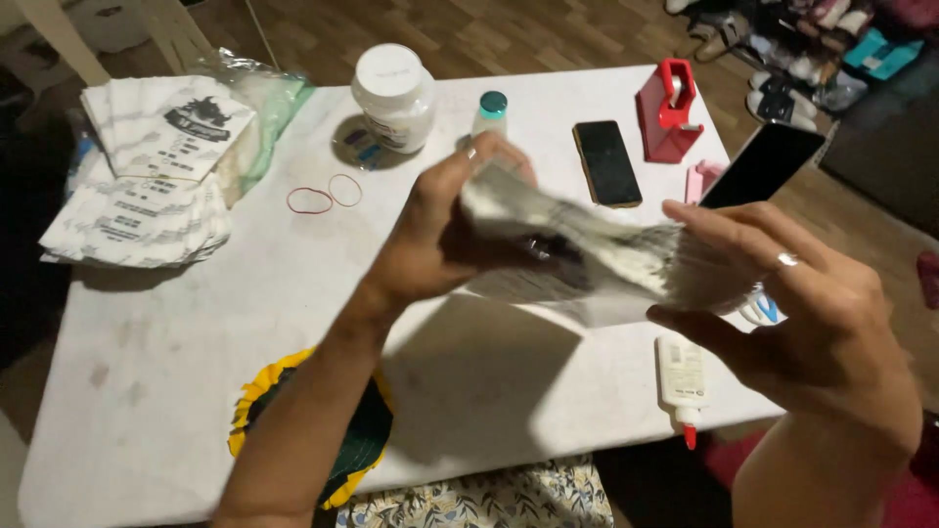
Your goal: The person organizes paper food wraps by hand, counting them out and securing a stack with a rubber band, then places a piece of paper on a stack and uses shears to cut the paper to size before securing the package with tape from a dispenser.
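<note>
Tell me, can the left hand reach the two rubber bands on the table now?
Probably not at once: the left hand grips the paper stack together with the right hand. The rubber bands lie unblocked on the white table.

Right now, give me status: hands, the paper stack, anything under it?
Both hands up: left hand and right hand grip the paper stack at opposite ends, above the table. Glue bottle lies below the right hand; phone beyond.
</note>
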